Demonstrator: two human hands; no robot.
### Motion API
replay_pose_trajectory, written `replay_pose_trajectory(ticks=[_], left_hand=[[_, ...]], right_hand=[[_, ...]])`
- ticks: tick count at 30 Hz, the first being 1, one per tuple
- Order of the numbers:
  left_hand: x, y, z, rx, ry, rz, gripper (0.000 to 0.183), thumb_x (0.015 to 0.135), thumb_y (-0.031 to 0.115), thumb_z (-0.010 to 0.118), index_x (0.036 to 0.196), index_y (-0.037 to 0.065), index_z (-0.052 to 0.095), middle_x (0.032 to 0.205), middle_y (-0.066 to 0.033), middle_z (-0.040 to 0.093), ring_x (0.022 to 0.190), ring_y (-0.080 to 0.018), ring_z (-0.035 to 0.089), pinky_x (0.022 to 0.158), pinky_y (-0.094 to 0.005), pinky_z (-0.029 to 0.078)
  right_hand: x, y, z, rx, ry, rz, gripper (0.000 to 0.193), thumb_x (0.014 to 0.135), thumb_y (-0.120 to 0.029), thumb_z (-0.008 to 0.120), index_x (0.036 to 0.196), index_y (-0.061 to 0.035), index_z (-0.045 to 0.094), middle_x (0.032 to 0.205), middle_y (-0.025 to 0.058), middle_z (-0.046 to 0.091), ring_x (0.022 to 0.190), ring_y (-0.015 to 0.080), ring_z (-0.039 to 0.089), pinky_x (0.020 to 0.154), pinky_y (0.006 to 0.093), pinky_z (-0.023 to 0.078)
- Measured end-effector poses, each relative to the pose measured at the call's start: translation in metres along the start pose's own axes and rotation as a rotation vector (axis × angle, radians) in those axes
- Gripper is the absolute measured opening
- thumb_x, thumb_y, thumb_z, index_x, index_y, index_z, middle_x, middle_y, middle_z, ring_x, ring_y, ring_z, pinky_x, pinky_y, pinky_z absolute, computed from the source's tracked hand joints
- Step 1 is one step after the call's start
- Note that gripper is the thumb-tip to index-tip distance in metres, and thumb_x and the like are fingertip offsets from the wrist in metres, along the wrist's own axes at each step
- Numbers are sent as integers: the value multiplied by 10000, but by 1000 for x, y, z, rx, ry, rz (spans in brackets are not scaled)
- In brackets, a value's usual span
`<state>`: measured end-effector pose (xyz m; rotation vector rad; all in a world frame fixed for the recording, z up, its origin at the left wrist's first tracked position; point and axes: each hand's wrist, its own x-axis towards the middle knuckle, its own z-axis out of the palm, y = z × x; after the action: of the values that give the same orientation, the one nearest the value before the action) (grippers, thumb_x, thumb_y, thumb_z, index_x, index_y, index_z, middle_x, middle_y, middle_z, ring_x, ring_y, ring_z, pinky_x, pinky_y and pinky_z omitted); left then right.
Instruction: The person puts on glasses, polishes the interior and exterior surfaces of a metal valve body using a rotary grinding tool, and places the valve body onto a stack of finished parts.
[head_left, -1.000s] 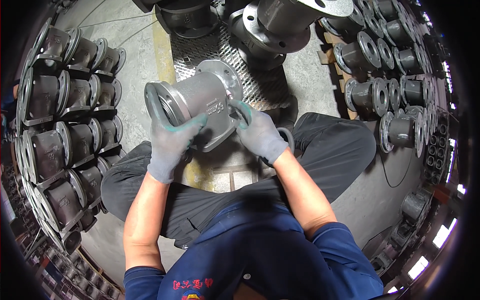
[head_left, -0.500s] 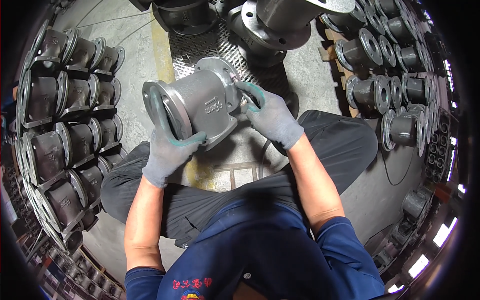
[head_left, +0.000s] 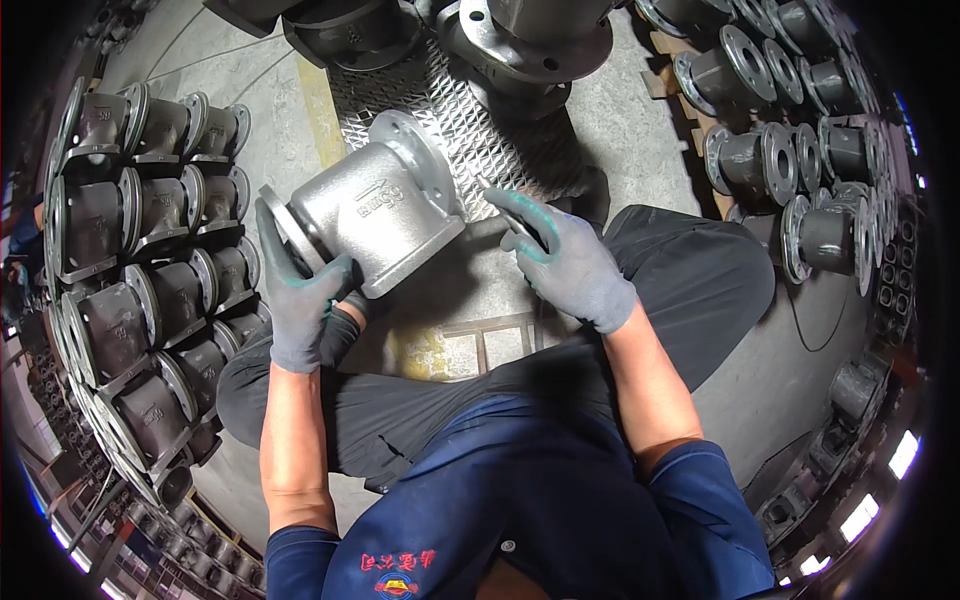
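Observation:
A grey cast-metal valve body [head_left: 375,215] with round flanges and raised markings is tilted over the metal plate between my legs. My left hand [head_left: 305,300], in a grey glove with green fingers, is closed around its near left flange, thumb against the body. To the right of the casting, apart from its far flange, my right hand [head_left: 572,262] is closed on a thin tool [head_left: 486,184]. Only the small tip of that tool shows past the gloved fingers, so its exact kind is hidden.
Stacked flanged castings [head_left: 150,320] stand close on my left. More castings [head_left: 745,165] sit on a wooden pallet [head_left: 690,125] at the right. Ahead, a large flanged casting [head_left: 525,50] stands on the patterned metal plate [head_left: 465,130]. A thin cable [head_left: 800,335] lies on the right floor.
My right hand has drawn away from the valve body's far flange, toward the right. My left hand has turned the valve body and shifted it slightly left, showing its marked side more.

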<state>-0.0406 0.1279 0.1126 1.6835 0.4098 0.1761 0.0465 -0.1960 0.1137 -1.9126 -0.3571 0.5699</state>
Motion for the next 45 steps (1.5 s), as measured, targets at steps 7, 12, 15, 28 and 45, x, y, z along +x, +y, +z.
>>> replay_pose_trajectory(ticks=[7,12,15,28,45], left_hand=[[-6,-11,-16,162,19,-58,1113,843,-60,742,1807,92,206,1442,-111,623,1143,-167,669,925,-318,597],[-11,8,1,-110,36,-158,1108,846,-55,760,1801,100,220,1340,-102,678,1008,-161,692,812,-307,614],[-11,9,-5,-118,14,-224,1093,858,-71,749,1795,103,216,1267,-110,685,944,-169,714,772,-310,619],[-18,25,42,-347,109,-172,1210,995,-62,750,1766,99,-168,1034,-98,686,821,-146,692,711,-298,602],[-26,-8,48,9,117,-95,1269,956,31,848,1739,-65,-147,1306,-175,678,1045,-170,698,900,-301,606]], right_hand=[[12,-4,1,-50,-57,-61,596,985,-75,632,1577,-144,612,1180,225,759,1103,403,747,999,471,583],[24,-1,14,-14,-154,-80,592,999,-85,621,1587,-138,592,1214,243,755,1114,430,737,1007,475,574],[25,-18,11,-52,-138,-60,640,1002,-59,630,1634,-110,544,1162,172,773,1013,292,726,946,393,581],[-5,-23,83,300,137,219,573,966,-307,916,1391,-2,680,866,28,701,666,89,623,597,302,538],[79,-40,13,-685,-150,-114,317,1056,-180,609,1321,-11,645,1070,299,764,1041,488,740,938,577,584]])
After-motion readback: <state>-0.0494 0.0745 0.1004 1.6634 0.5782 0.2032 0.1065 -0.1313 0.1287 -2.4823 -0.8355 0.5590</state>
